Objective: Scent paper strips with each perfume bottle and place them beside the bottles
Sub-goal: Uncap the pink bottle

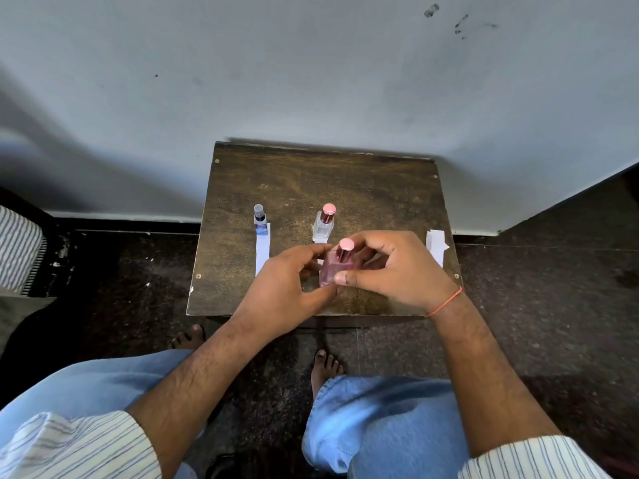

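A pink perfume bottle [331,267] with a pink cap is held above the small wooden table [345,188], between both hands. My left hand [283,292] grips its lower body from the left. My right hand [390,267] curls round it from the right, thumb on its side and fingers near the cap. Behind it stands a clear bottle [324,224] with a pink cap. At the left stands a blue bottle [260,221] with a white paper strip [262,252] lying beside it. Spare paper strips [436,245] lie at the table's right edge.
The table stands against a grey wall [311,81] on a dark speckled floor [536,305]. My knees in blue jeans and bare feet are below the table's front edge. Striped cloth [17,250] shows at the far left.
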`<control>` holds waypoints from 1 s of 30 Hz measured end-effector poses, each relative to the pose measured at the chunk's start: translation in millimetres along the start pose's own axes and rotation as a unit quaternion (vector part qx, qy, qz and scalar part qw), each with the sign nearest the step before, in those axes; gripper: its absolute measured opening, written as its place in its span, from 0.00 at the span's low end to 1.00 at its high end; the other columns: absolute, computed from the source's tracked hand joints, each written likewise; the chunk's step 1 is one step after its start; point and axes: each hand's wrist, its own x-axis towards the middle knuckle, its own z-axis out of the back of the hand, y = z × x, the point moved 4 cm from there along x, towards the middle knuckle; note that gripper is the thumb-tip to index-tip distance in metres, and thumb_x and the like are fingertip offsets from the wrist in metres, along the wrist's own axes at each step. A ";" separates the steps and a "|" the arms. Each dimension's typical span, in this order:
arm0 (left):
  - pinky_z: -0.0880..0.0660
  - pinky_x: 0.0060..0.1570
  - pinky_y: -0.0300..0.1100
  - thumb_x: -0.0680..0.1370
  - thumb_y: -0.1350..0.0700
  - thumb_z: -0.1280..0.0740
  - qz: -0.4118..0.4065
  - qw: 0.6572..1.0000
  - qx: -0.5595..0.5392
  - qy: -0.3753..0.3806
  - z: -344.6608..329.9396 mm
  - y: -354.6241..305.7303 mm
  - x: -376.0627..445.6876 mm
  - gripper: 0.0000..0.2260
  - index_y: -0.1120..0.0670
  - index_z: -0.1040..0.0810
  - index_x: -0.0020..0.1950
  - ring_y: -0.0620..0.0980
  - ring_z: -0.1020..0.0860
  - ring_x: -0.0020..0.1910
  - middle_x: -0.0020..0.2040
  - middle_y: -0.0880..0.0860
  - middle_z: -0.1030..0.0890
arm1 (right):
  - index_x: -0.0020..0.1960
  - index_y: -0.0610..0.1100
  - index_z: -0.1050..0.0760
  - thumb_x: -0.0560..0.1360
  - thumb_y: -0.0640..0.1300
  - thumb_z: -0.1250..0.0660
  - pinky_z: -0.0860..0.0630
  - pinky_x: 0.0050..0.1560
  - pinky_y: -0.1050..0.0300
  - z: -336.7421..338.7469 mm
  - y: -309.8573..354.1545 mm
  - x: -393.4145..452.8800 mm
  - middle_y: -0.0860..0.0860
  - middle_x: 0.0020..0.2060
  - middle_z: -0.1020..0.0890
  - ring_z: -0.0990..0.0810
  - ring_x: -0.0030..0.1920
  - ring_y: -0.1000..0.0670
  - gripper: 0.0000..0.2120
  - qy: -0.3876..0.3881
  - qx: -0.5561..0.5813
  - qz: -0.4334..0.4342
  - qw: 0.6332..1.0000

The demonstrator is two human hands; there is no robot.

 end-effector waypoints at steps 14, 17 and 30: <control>0.25 0.38 0.31 0.72 0.49 0.17 0.065 0.998 0.000 0.014 3.3 10.5 -6.1 0.08 0.44 0.10 0.50 0.39 0.16 0.39 0.40 0.42 0.12 | 0.52 0.48 0.12 0.72 0.47 0.16 0.18 0.43 0.44 -1.8 21.3 0.4 0.54 0.49 0.13 0.14 0.47 0.48 0.10 -0.026 0.008 0.094 0.995; 0.25 0.39 0.30 0.72 0.48 0.17 0.076 0.997 0.007 0.031 5.1 11.3 -6.2 0.09 0.43 0.10 0.51 0.39 0.16 0.41 0.41 0.41 0.12 | 0.51 0.49 0.12 0.73 0.48 0.17 0.18 0.45 0.44 -4.3 22.8 0.1 0.54 0.48 0.13 0.14 0.48 0.48 0.08 -0.019 0.002 0.100 0.995; 0.20 0.43 0.35 0.72 0.48 0.17 0.077 0.996 0.004 0.033 7.8 7.5 -7.8 0.11 0.39 0.11 0.53 0.39 0.15 0.42 0.42 0.37 0.12 | 0.65 0.37 0.18 0.81 0.36 0.27 0.14 0.51 0.49 14.8 7.0 5.6 0.45 0.56 0.11 0.11 0.53 0.44 0.13 -0.085 0.203 0.045 0.975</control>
